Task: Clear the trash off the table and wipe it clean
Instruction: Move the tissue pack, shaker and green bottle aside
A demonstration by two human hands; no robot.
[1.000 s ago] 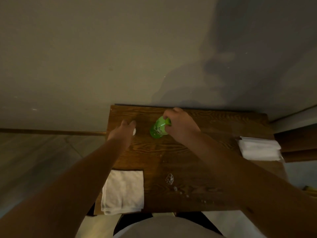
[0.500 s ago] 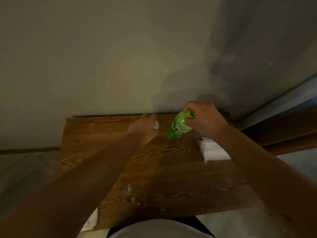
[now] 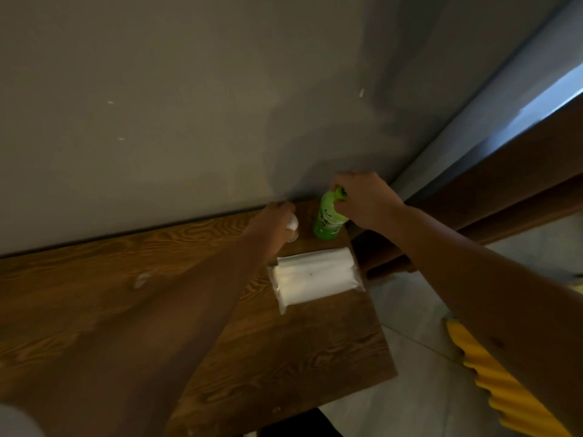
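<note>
A green plastic bottle (image 3: 328,220) stands at the far right corner of the wooden table (image 3: 299,339), close to the wall. My right hand (image 3: 366,200) grips the bottle around its neck and cap. My left hand (image 3: 274,228) is just left of the bottle, closed on a small white crumpled piece (image 3: 292,222). A clear pack of white tissues (image 3: 315,279) lies on the table in front of both hands. A small wet spot (image 3: 140,280) shows on the wood to the left.
A grey wall (image 3: 189,121) runs right behind the table. Dark wooden furniture (image 3: 489,200) stands to the right of the table. A yellow ribbed object (image 3: 492,383) sits low at the right, over pale floor tiles (image 3: 410,326).
Both hands have moved right along the table's back edge, carrying the green bottle and the white piece to the far right corner. The view has turned right; the folded white cloth is out of sight.
</note>
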